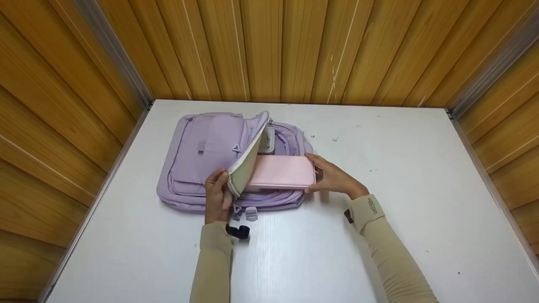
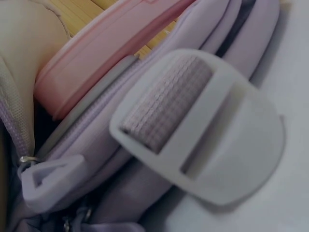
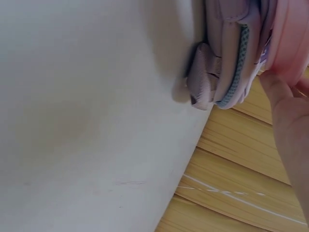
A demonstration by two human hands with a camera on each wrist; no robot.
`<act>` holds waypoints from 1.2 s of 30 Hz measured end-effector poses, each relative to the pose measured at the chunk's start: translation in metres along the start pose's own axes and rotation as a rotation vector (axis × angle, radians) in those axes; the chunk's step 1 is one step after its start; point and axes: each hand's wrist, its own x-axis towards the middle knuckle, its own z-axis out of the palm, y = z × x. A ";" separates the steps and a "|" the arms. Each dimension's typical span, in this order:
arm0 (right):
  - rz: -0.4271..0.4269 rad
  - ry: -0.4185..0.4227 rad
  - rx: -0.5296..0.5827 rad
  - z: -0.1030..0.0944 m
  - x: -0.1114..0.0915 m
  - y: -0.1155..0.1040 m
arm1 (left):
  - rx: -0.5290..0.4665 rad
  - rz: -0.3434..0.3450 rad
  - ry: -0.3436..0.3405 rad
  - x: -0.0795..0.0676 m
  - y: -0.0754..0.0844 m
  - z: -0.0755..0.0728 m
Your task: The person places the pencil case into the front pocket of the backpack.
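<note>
A lavender backpack [image 1: 223,143] lies flat on the white table, its compartment unzipped. My left hand [image 1: 217,191] pinches the edge of the raised flap [image 1: 245,170], whose cream lining shows. With fingers on one side and thumb on the other, my right hand [image 1: 334,174] grips the right end of a pink case [image 1: 283,171]. The case's left end is under the flap, inside the opening. Beyond it in the compartment sits a white object [image 1: 266,141], partly covered by the flap. In the left wrist view the pink case [image 2: 101,58] slants into the opening beside a zipper pull [image 2: 53,181].
A pale strap buckle [image 1: 251,213] hangs from the backpack's near side onto the white table [image 1: 412,176]. Small specks dot the tabletop. Wood-patterned panels [image 1: 261,50] stand behind the table and on both sides.
</note>
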 end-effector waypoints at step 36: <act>-0.043 0.072 0.038 0.016 0.012 -0.003 | 0.009 0.016 -0.084 0.001 0.002 0.008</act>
